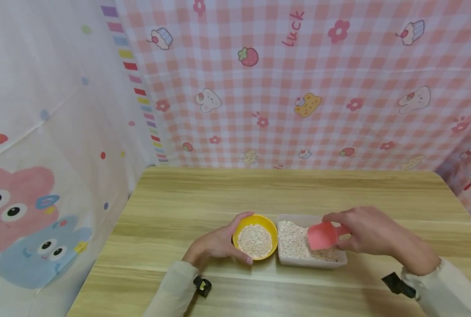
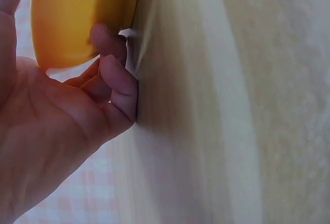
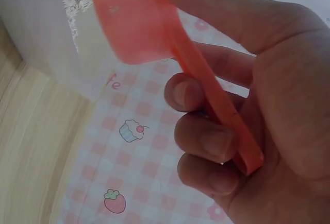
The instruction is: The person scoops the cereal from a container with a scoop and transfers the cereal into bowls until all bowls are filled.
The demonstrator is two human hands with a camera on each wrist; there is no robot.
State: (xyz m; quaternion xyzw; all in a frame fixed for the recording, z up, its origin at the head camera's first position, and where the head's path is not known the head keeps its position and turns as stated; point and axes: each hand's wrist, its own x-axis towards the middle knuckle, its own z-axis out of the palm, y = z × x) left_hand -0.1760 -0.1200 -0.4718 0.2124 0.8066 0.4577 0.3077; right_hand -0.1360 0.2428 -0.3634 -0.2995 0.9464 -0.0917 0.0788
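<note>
A yellow bowl [image 1: 275, 245] of oat flakes [image 1: 254, 241] stands on the table. My left hand [image 1: 218, 242] holds it from the left side, thumb and fingers around the wall; in the left wrist view, curled fingers [image 2: 119, 82] rest by its lower side. Right beside the bowl is a translucent plastic container [image 1: 310, 263] with more oat flakes [image 1: 292, 240]. My right hand [image 1: 372, 231] grips the handle of a pink scoop [image 1: 322, 235], fingers wrapped round it. The scoop is tilted over the container's right part, with a flake or so visible on it in the right wrist view.
The wood-grain table [image 1: 204, 189] ends at a pink checked cloth [image 1: 227, 127] behind and a white printed cloth [image 1: 81, 110] on the left. Black wrist straps [image 1: 202, 286] sit at both sleeves.
</note>
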